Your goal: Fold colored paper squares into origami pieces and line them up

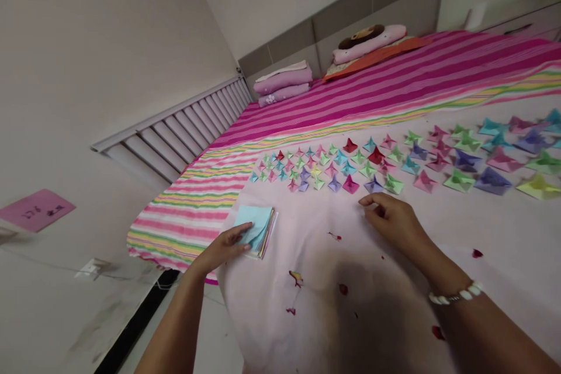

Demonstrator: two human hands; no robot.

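Observation:
My left hand [230,243] is at a stack of square paper [268,238] on the pale sheet, its finger and thumb on the light-blue paper [255,219] on top. That top paper is bent up at its near edge. My right hand [392,219] hovers just in front of the rows of folded paper boats, loosely curled, with a gap between forefinger and thumb and nothing seen in it. Nearest to its fingertips are a purple paper boat [374,185] and a green paper boat [393,184]. A magenta paper boat [350,184] stands a little further left.
Several rows of coloured boats run across the pale sheet [315,327]. Dried petals [295,276] and a dark red petal [343,289] lie scattered nearer me. Behind is a striped bed [280,120] with folded bedding [284,82]; a grey rail [175,140] borders its left side.

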